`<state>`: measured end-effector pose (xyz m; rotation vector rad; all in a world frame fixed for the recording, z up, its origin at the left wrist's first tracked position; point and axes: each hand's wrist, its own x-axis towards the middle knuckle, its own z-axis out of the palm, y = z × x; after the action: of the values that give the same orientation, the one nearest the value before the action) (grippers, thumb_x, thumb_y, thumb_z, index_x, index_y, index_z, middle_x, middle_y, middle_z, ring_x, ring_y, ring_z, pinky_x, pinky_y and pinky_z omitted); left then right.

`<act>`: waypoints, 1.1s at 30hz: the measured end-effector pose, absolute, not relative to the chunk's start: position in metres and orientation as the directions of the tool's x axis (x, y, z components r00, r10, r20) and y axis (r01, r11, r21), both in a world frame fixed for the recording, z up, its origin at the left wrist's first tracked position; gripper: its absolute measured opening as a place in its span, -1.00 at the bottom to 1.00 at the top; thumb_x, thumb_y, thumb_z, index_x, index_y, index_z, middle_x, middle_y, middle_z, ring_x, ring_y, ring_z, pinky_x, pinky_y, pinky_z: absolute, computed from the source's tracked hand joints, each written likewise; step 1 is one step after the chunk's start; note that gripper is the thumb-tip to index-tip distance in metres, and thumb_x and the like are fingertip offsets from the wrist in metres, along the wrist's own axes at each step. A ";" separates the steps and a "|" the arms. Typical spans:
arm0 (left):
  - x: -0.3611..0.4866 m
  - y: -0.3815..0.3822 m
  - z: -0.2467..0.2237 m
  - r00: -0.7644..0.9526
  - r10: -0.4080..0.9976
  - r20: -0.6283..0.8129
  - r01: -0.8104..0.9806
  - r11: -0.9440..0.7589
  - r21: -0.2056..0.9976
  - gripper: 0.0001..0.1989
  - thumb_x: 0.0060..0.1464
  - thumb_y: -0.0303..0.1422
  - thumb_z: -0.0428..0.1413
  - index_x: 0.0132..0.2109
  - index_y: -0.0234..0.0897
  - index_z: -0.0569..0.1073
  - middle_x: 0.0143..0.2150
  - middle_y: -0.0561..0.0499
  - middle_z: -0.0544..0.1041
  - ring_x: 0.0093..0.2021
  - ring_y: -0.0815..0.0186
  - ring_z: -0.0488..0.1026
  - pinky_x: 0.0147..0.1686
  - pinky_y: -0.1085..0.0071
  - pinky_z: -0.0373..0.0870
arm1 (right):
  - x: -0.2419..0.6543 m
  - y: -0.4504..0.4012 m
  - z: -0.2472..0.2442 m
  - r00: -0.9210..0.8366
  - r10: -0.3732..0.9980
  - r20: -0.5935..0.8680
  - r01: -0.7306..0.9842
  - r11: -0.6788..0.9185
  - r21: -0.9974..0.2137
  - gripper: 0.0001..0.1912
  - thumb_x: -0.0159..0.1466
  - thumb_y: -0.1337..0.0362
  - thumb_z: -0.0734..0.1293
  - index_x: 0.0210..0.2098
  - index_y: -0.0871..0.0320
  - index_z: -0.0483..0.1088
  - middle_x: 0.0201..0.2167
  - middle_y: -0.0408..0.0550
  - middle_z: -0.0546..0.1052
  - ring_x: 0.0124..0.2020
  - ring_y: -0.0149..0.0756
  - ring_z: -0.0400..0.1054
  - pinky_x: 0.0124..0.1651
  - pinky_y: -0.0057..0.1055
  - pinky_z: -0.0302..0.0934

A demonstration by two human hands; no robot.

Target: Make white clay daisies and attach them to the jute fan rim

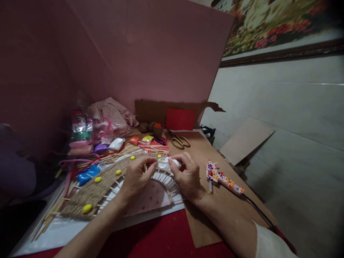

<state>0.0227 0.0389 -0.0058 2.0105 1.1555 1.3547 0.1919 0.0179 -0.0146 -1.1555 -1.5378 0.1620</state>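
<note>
Above a fan-shaped piece of wound twine and sticks (pixel 103 188), both of my hands are raised close together. My right hand (pixel 186 173) is closed on a small clear packet with white material (pixel 166 163). My left hand (pixel 138 175) has its thumb and forefinger pinched at the packet's left side; whether they grip its edge is too small to tell. Yellow oval pieces (pixel 87 208) dot the twine band. Pink dotted fabric (pixel 150 197) fills the fan's inner part.
Gold-handled scissors (pixel 180 141) and a flower-patterned glue gun (pixel 224 179) with a cord lie on brown board (pixel 200 222). Packets of coloured clay, including blue (pixel 88 174) and white (pixel 116 144), lie left and behind. A red card (pixel 181 119) leans at the back.
</note>
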 end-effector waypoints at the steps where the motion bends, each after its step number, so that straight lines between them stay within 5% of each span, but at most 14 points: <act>1: 0.022 0.039 -0.007 0.200 0.784 0.588 0.474 -0.603 0.642 -0.90 0.06 -0.39 0.09 -0.33 -0.27 0.50 -0.44 0.02 0.53 -0.46 0.34 0.38 -0.45 0.42 0.29 | 0.191 0.017 -0.014 0.113 0.702 0.703 0.584 0.525 -0.618 -0.88 0.23 0.25 0.30 -0.38 0.16 0.42 -0.46 -0.13 0.37 -0.50 -0.43 0.22 -0.44 -0.48 0.13; 7: 0.023 0.036 -0.011 0.343 0.553 0.760 0.699 -0.691 0.187 -0.85 0.14 -0.44 0.01 -0.34 -0.30 0.46 -0.40 -0.07 0.54 -0.35 0.23 0.43 -0.35 0.31 0.35 | 0.189 0.010 -0.013 -0.004 0.610 0.792 0.617 0.625 -0.478 -0.95 0.22 0.32 0.30 -0.35 0.14 0.41 -0.46 -0.12 0.37 -0.48 -0.42 0.24 -0.44 -0.46 0.16; 14: 0.025 0.034 -0.005 0.383 0.528 0.758 0.751 -0.656 0.078 -0.81 0.10 -0.48 -0.03 -0.42 -0.29 0.41 -0.50 -0.05 0.46 -0.42 0.24 0.36 -0.43 0.35 0.28 | 0.188 0.006 -0.013 -0.096 0.587 0.804 0.591 0.683 -0.428 -0.94 0.23 0.33 0.30 -0.28 0.12 0.40 -0.37 -0.07 0.40 -0.41 -0.40 0.29 -0.44 -0.47 0.24; 17: 0.023 0.036 -0.004 0.350 0.585 0.731 0.687 -0.691 0.224 -0.85 0.02 -0.50 -0.01 -0.46 -0.27 0.39 -0.49 -0.03 0.44 -0.40 0.24 0.33 -0.40 0.33 0.28 | 0.189 0.006 -0.015 -0.097 0.583 0.807 0.608 0.677 -0.415 -0.92 0.23 0.33 0.31 -0.26 0.13 0.40 -0.35 -0.06 0.38 -0.40 -0.39 0.29 -0.44 -0.47 0.24; 22: 0.021 0.036 0.003 0.278 0.870 0.406 0.250 -0.474 0.844 -0.86 0.04 -0.37 0.04 -0.45 -0.27 0.40 -0.49 0.03 0.43 -0.43 0.32 0.34 -0.40 0.37 0.29 | 0.192 0.010 -0.015 -0.051 0.612 0.789 0.618 0.640 -0.456 -0.90 0.25 0.33 0.28 -0.23 0.12 0.40 -0.31 -0.07 0.32 -0.42 -0.42 0.26 -0.42 -0.46 0.25; 25: 0.021 0.035 0.006 0.196 0.925 0.326 0.106 -0.350 0.931 -0.84 0.06 -0.33 0.05 -0.45 -0.26 0.40 -0.50 0.06 0.43 -0.48 0.36 0.33 -0.44 0.42 0.28 | 0.193 0.012 -0.014 -0.006 0.620 0.785 0.609 0.625 -0.489 -0.90 0.25 0.34 0.26 -0.23 0.12 0.39 -0.31 -0.09 0.29 -0.45 -0.45 0.24 -0.41 -0.45 0.27; 27: 0.022 0.035 0.004 0.148 0.888 0.436 0.245 -0.459 0.854 -0.87 0.05 -0.34 0.08 -0.42 -0.26 0.43 -0.48 0.05 0.45 -0.48 0.36 0.33 -0.45 0.42 0.26 | 0.193 0.012 -0.014 -0.008 0.607 0.794 0.608 0.634 -0.478 -0.89 0.25 0.35 0.27 -0.23 0.12 0.40 -0.31 -0.08 0.29 -0.42 -0.43 0.26 -0.39 -0.45 0.28; 30: 0.024 0.034 -0.001 0.223 0.741 0.634 0.496 -0.646 0.580 -0.93 0.06 -0.38 0.09 -0.34 -0.25 0.47 -0.42 0.01 0.50 -0.42 0.32 0.37 -0.42 0.39 0.27 | 0.192 0.009 -0.016 -0.070 0.581 0.811 0.607 0.670 -0.427 -0.87 0.24 0.35 0.28 -0.21 0.11 0.40 -0.29 -0.06 0.30 -0.36 -0.39 0.29 -0.37 -0.43 0.31; 33: 0.025 0.032 -0.006 0.266 0.651 0.711 0.628 -0.676 0.385 -0.91 0.09 -0.42 0.06 -0.35 -0.26 0.46 -0.42 -0.02 0.51 -0.38 0.28 0.41 -0.37 0.36 0.30 | 0.190 0.006 -0.017 -0.134 0.563 0.816 0.606 0.697 -0.382 -0.85 0.24 0.35 0.28 -0.19 0.10 0.39 -0.28 -0.05 0.31 -0.31 -0.35 0.31 -0.32 -0.41 0.34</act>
<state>0.0253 0.0324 -0.0062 2.4789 1.2528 1.4126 0.1903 0.0063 -0.0170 -0.9268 -1.7961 -0.0489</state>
